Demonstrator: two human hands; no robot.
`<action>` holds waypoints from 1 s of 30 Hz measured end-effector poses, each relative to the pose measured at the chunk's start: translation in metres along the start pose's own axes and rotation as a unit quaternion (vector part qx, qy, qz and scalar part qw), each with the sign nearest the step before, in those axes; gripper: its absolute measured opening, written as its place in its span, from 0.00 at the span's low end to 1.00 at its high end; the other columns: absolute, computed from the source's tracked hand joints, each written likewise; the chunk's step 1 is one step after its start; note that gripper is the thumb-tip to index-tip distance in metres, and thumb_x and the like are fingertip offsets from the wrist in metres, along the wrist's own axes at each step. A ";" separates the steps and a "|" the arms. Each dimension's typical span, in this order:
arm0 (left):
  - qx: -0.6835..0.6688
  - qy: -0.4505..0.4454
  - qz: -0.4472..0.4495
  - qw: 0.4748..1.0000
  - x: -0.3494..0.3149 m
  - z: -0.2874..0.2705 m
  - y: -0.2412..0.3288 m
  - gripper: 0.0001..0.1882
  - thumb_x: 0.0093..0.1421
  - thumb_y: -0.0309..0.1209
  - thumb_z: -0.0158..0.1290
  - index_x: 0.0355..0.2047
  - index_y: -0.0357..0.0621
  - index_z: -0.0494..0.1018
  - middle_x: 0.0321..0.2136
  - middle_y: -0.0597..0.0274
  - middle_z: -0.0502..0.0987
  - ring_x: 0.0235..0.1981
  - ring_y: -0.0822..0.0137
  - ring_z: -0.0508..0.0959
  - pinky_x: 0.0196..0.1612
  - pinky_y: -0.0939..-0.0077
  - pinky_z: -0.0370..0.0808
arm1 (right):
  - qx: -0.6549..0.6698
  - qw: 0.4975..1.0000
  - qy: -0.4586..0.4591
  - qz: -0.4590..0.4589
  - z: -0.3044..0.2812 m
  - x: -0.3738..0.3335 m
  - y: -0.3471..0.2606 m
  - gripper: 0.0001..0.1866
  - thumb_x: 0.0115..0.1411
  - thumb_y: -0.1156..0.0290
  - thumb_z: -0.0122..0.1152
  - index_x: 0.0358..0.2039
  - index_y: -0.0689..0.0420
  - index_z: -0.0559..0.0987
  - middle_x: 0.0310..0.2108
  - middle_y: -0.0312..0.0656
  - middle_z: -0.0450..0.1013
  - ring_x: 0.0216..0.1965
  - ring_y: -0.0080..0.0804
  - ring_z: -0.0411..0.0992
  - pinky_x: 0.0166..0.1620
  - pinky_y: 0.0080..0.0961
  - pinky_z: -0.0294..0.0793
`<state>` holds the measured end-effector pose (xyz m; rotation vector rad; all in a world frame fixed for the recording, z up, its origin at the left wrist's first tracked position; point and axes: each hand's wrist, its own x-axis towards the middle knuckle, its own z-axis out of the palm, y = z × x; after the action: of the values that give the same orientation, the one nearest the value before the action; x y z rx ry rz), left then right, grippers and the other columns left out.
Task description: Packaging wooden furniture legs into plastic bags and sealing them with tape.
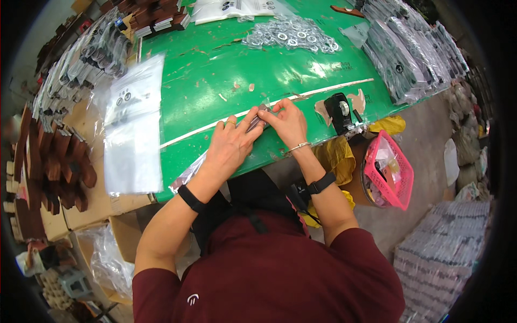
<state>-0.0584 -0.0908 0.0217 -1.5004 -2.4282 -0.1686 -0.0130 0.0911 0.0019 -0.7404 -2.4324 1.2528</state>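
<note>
A long, slim brown piece in a clear plastic sleeve (189,171) lies slantwise along the near edge of the green table, partly hidden under my hands. My left hand (230,144) lies over it, its fingers bent and closed around the wrapped piece. At the far end of the sleeve, my right hand (288,125) pinches the plastic between thumb and fingertips. The two hands nearly touch there. Just right of my right hand stands a black tape dispenser (338,113) with torn brown paper beside it.
A pile of metal rings in clear bags (293,35) sits at the back. Flat clear bags (133,129) lie at left, near stacked dark wood pieces (59,167). Wrapped bundles (396,59) fill the right side. A pink basket (389,171) stands below the table's right edge.
</note>
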 end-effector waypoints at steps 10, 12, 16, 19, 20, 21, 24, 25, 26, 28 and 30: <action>-0.027 -0.011 -0.008 1.000 0.001 0.005 -0.013 0.28 0.54 0.31 0.57 0.57 0.60 0.71 0.64 0.66 0.66 0.39 0.54 0.76 0.40 0.64 0.73 | 0.038 0.999 -0.013 -0.005 0.010 -0.001 0.019 0.24 0.50 0.52 0.73 0.32 0.58 0.73 0.19 0.42 0.74 0.23 0.35 0.74 0.27 0.30 0.69; -0.043 -0.002 -0.010 0.999 0.002 0.005 -0.016 0.26 0.55 0.31 0.57 0.56 0.59 0.72 0.64 0.67 0.66 0.39 0.54 0.76 0.39 0.63 0.73 | 0.190 0.980 -0.039 -0.049 0.017 0.001 0.033 0.19 0.55 0.61 0.71 0.37 0.58 0.72 0.19 0.39 0.75 0.22 0.26 0.73 0.26 0.26 0.68; -0.058 -0.014 -0.016 0.998 0.004 0.002 -0.018 0.25 0.55 0.31 0.57 0.56 0.59 0.72 0.64 0.67 0.66 0.38 0.54 0.76 0.39 0.64 0.73 | 0.269 0.956 -0.050 -0.103 0.023 0.004 0.048 0.17 0.56 0.66 0.70 0.40 0.58 0.72 0.19 0.36 0.74 0.21 0.22 0.71 0.26 0.23 0.67; -0.077 -0.026 -0.013 0.997 0.005 -0.001 -0.019 0.25 0.55 0.31 0.58 0.55 0.60 0.72 0.64 0.67 0.67 0.37 0.54 0.76 0.39 0.64 0.74 | 0.299 0.946 -0.068 -0.103 0.020 0.003 0.049 0.16 0.57 0.66 0.69 0.41 0.58 0.72 0.18 0.34 0.73 0.21 0.20 0.70 0.26 0.21 0.66; -0.081 -0.022 -0.015 0.996 0.006 -0.001 -0.020 0.26 0.55 0.30 0.58 0.55 0.60 0.72 0.64 0.67 0.67 0.36 0.54 0.76 0.38 0.64 0.74 | 0.271 0.955 -0.071 -0.099 0.018 0.004 0.048 0.16 0.56 0.67 0.69 0.40 0.58 0.72 0.17 0.34 0.73 0.21 0.20 0.70 0.26 0.20 0.65; -0.086 -0.018 -0.016 0.996 0.006 -0.001 -0.020 0.26 0.54 0.30 0.58 0.55 0.60 0.72 0.64 0.67 0.67 0.36 0.55 0.75 0.38 0.64 0.74 | 0.243 0.963 -0.073 -0.095 0.015 0.005 0.046 0.16 0.56 0.67 0.69 0.40 0.58 0.73 0.16 0.34 0.72 0.21 0.19 0.70 0.25 0.19 0.64; -0.095 -0.003 -0.012 0.995 0.005 0.002 -0.024 0.27 0.53 0.30 0.58 0.55 0.60 0.72 0.64 0.68 0.67 0.35 0.54 0.75 0.38 0.62 0.75 | 0.169 0.980 -0.055 -0.095 0.009 0.004 0.038 0.18 0.53 0.67 0.71 0.40 0.57 0.73 0.14 0.34 0.70 0.18 0.24 0.68 0.29 0.23 0.65; -0.094 -0.002 -0.012 0.996 0.004 0.003 -0.025 0.27 0.53 0.30 0.58 0.55 0.60 0.72 0.64 0.68 0.67 0.35 0.54 0.75 0.38 0.62 0.75 | 0.169 0.979 -0.055 -0.097 0.005 0.004 0.039 0.18 0.53 0.67 0.71 0.40 0.57 0.73 0.14 0.34 0.70 0.18 0.24 0.68 0.29 0.23 0.65; -0.099 -0.004 -0.006 0.995 0.004 0.004 -0.025 0.26 0.54 0.30 0.58 0.55 0.59 0.72 0.64 0.67 0.67 0.35 0.54 0.75 0.38 0.62 0.75 | 0.050 0.989 -0.052 -0.133 -0.003 0.004 0.044 0.20 0.53 0.69 0.71 0.44 0.57 0.74 0.17 0.33 0.71 0.20 0.24 0.68 0.28 0.24 0.64; -0.100 -0.003 -0.007 0.995 0.005 0.004 -0.024 0.26 0.54 0.29 0.57 0.54 0.59 0.72 0.64 0.67 0.67 0.35 0.54 0.75 0.38 0.62 0.75 | -0.070 0.981 -0.050 -0.173 -0.019 0.006 0.037 0.23 0.52 0.70 0.71 0.48 0.56 0.74 0.20 0.32 0.71 0.21 0.25 0.68 0.27 0.24 0.63; -0.096 0.006 -0.001 0.995 0.005 0.003 -0.022 0.25 0.55 0.30 0.56 0.55 0.57 0.72 0.63 0.67 0.67 0.35 0.54 0.75 0.39 0.62 0.75 | -0.178 0.928 0.032 -0.326 -0.037 0.004 0.016 0.37 0.50 0.68 0.72 0.60 0.55 0.69 0.42 0.40 0.77 0.44 0.38 0.74 0.47 0.36 0.70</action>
<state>-0.0810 -0.0955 0.0212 -1.5699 -2.4623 -0.4225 0.0065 0.1257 0.0101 -0.0103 -2.5489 0.5308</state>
